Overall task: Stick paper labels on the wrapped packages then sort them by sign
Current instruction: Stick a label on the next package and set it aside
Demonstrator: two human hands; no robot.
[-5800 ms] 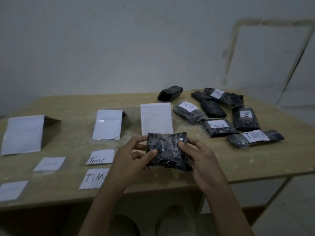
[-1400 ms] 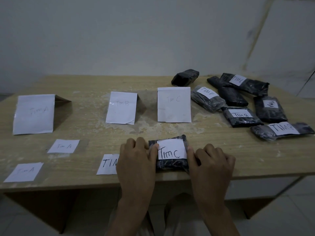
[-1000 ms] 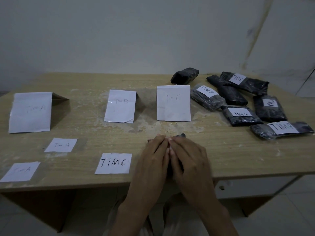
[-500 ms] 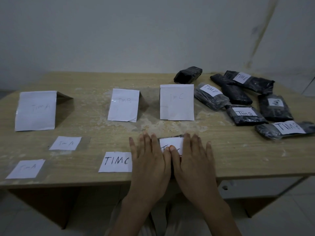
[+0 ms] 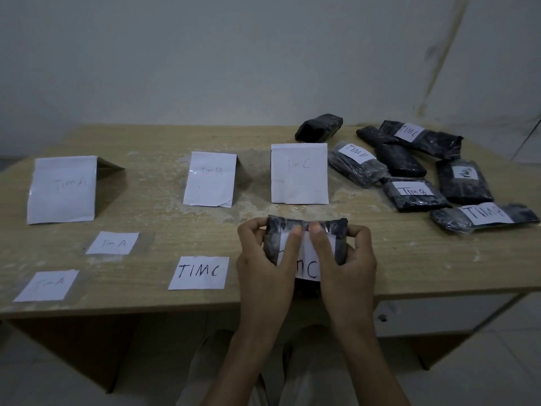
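A black wrapped package (image 5: 336,235) bearing a white "TIM C" label (image 5: 308,266) is held tilted up at the table's front edge. My left hand (image 5: 263,265) grips its left side and my right hand (image 5: 348,262) grips its right side, both thumbs pressing on the label's top. Three folded paper signs stand behind: "Tim A" (image 5: 63,189), "Tim B" (image 5: 210,178), "Tim C" (image 5: 298,172). Loose labels lie flat: "TIM C" (image 5: 200,272) and two "Tim A" (image 5: 112,243), (image 5: 46,285).
Several black wrapped packages, most with labels, lie in a pile at the back right (image 5: 409,168). One unlabelled package (image 5: 319,127) lies behind the "Tim C" sign. The wooden table (image 5: 146,142) meets a pale wall at its back.
Both hands were pressing flat on the labelled package half a second ago. Now they grip its sides and have lifted its front, thumbs on the label.
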